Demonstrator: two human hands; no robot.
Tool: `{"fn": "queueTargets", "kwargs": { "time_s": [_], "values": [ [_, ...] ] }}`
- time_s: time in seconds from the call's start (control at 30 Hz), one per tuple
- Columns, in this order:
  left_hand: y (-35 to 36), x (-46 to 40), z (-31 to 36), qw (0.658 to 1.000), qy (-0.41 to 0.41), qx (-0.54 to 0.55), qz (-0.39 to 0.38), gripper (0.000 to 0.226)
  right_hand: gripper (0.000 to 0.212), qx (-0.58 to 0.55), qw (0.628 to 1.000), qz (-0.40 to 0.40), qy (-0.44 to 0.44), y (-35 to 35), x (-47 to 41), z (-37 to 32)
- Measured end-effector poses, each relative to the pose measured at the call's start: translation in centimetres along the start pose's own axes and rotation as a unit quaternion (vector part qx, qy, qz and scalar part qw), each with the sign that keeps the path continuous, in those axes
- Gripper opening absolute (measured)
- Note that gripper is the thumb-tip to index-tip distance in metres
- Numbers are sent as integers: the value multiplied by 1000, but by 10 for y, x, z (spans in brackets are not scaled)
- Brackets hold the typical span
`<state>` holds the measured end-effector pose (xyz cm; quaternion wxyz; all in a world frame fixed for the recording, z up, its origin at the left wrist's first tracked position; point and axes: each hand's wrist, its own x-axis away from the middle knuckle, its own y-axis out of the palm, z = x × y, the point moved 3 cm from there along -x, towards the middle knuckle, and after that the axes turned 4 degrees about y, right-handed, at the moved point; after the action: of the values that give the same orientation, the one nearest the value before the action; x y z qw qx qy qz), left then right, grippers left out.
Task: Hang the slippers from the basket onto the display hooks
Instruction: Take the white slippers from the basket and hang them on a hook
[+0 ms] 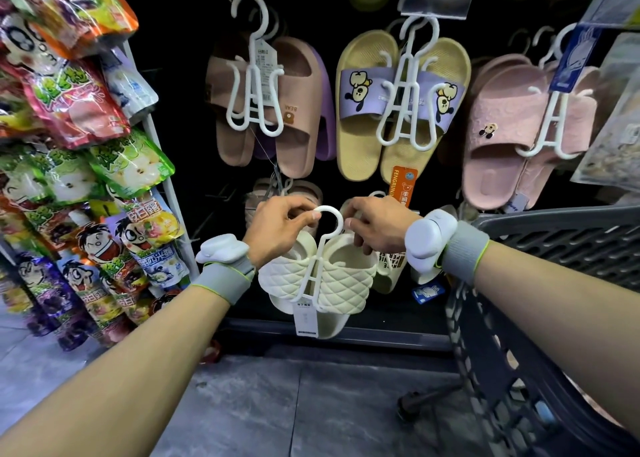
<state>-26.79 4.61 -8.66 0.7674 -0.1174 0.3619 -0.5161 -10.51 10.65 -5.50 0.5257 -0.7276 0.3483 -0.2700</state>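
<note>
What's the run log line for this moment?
stage: hanging | held: cream slippers on hanger | left hand: hook | right hand: slipper | basket: right

display wall (194, 110) | hung: pink slippers (512, 138), yellow slippers (367, 138) | floor (277, 404): basket (554, 249)

We can read "BEAR" on the strap of the brown slipper (294, 110), printed sideways beside a small bear badge. Right of the brown slipper and lower, an orange tag (401, 183) hanging under the yellow slippers (381, 110) reads "FENGRUN", cut off at its lower end. The white tags and the snack packets (86, 145) left of the brown slipper carry print we cannot make out.
</note>
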Motion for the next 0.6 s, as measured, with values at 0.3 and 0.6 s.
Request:
{"fn": "queueTargets", "kwargs": {
  "time_s": [0.3, 0.6],
  "values": [
    [-17, 9, -14, 1000, -19, 4, -17, 11, 19, 34, 999, 3, 17, 8, -7, -27],
    [-32, 18, -46, 999, -39, 11, -8, 11, 15, -2, 999, 21, 45, 35, -21, -49]
  ]
}}
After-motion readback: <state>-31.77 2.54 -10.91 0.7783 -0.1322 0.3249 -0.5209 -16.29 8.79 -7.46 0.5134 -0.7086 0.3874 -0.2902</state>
